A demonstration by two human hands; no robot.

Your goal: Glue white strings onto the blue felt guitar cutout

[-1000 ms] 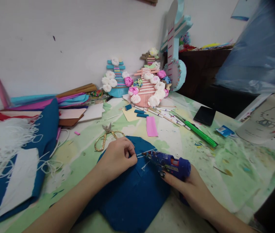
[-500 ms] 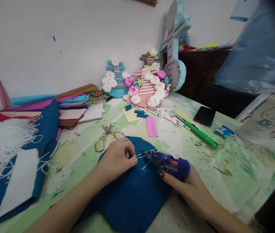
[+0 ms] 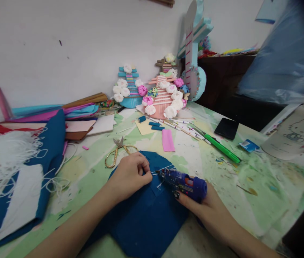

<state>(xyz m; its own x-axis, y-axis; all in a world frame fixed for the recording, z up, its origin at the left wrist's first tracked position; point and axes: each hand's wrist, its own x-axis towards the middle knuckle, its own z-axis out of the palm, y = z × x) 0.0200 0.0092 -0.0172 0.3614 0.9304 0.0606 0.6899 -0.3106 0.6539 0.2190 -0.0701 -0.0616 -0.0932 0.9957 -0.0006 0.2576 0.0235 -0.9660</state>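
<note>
A dark blue paper-covered piece [image 3: 149, 218] lies on the table in front of me, with white strings [image 3: 165, 168] across its upper part. My left hand [image 3: 133, 175] rests over its upper left, thumb and fingertips pinched together at the end of a white string. In my right hand [image 3: 208, 206] is a blue hot glue gun [image 3: 186, 183], its nozzle pointing left and close to the strings beside my left fingertips. Whether the nozzle touches the piece I cannot tell. Just beyond my left hand lie gold-handled scissors [image 3: 111, 157].
A green utility knife [image 3: 221, 148], a black phone [image 3: 226, 128] and a pink paper strip [image 3: 168, 140] lie beyond my hands. Flower-decorated instrument models [image 3: 161, 98] stand against the wall. White string [image 3: 14, 147] is heaped at left; a large cup [image 3: 294, 132] stands at right.
The glue gun and my right hand have shifted slightly left and down, the nozzle nearer my left fingertips. My left hand holds its place.
</note>
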